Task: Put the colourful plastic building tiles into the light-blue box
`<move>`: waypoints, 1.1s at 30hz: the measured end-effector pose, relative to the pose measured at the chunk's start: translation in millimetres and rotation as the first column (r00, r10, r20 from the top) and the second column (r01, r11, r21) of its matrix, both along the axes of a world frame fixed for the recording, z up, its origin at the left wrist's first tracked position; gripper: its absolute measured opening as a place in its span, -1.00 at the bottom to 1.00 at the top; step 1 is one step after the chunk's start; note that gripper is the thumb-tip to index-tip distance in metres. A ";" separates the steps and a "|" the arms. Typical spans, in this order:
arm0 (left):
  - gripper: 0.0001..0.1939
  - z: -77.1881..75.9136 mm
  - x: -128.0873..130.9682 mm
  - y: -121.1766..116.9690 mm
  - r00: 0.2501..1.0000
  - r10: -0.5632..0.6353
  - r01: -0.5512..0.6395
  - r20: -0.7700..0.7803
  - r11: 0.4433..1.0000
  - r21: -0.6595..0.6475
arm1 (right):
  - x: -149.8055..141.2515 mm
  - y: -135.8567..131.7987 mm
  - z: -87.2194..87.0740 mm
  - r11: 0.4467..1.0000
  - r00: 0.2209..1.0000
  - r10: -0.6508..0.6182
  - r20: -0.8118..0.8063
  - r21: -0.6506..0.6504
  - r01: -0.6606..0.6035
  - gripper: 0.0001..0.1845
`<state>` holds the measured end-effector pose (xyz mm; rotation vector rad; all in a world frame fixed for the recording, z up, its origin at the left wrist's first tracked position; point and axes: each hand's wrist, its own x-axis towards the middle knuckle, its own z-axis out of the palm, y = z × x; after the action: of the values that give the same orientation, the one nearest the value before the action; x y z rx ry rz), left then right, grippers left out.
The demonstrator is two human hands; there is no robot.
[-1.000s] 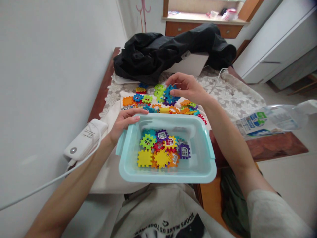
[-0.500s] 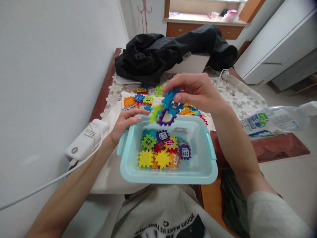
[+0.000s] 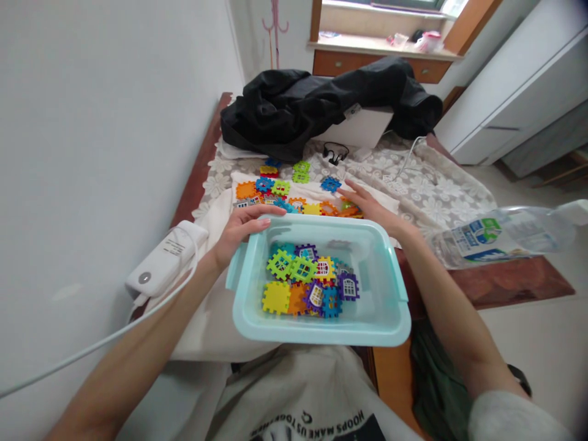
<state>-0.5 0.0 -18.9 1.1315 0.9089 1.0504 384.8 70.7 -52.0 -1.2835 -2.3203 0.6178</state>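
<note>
So on the far left there's a white power unit (image 3: 160, 263) with its cable, then the white cloth (image 3: 206, 318), probably down to keep the pieces together. Left hand (image 3: 232, 236) has the corner of the aqua plastic tub (image 3: 321, 337) pinched at the rim, thumb against fingers, I'd guess so it doesn't slide or tip. The interlocking toy tiles in the tub (image 3: 302, 269) lie in a loose overlapping heap, while more toy tiles (image 3: 312, 209) are spread just past the far rim, within easy reach. A blue tile (image 3: 330, 184) lies near the right hand (image 3: 374, 205), which holds nothing I can see, fingers loosely spread and pointing at it, can't tell if they touch. Far right is a clear bottle (image 3: 487, 236). Compared with half a second ago: the right hand had a blue, green and purple bunch pinched over the tub, now it's back past the rim and green, purple and blue tiles sit on the heap, hiding the middle yellow one, while the left hand hasn't really budged
</note>
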 end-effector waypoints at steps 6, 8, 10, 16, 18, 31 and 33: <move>-0.62 -1.0 -0.3 -1.8 1.000 -0.004 0.004 -0.019 1.000 -0.002 | -11.2 -7.4 -14.8 0.996 0.994 0.062 -0.085 0.065 -0.057 -0.52; -0.61 -0.8 -0.7 -2.3 1.000 -0.007 0.007 -0.022 1.000 -0.005 | -16.9 -12.6 -9.4 0.994 0.995 0.030 -0.095 0.104 -0.020 -0.59; -0.61 -0.9 -1.1 -2.4 1.000 -0.016 0.016 -0.021 1.000 -0.006 | -18.8 -16.9 -6.9 0.984 0.995 -0.008 -0.096 0.174 0.025 -0.56; -0.64 -3.4 -2.4 -1.3 0.999 -0.033 0.034 -0.006 0.999 0.017 | -9.5 -11.2 -16.8 0.993 0.992 -0.077 0.102 0.094 0.067 -0.24; -0.67 -4.0 -2.4 -1.0 0.999 -0.038 0.038 -0.002 0.999 0.027 | -8.8 -8.6 -16.4 0.998 0.993 -0.040 0.110 0.045 0.035 -0.37; -0.63 -2.3 -2.2 -2.5 0.999 -0.031 0.031 -0.010 1.000 -0.001 | -4.9 -10.3 -21.0 0.999 0.995 -0.020 0.100 0.029 0.017 -0.36; -0.63 -1.3 -1.8 -3.1 1.000 -0.026 0.026 -0.015 1.000 -0.005 | -6.3 -9.4 -18.3 0.999 0.999 0.005 0.045 0.048 -0.008 -0.49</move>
<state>-2.3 -3.0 -20.2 1.1457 0.9064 1.0187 378.5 61.4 -70.4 -1.2810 -2.3617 0.5369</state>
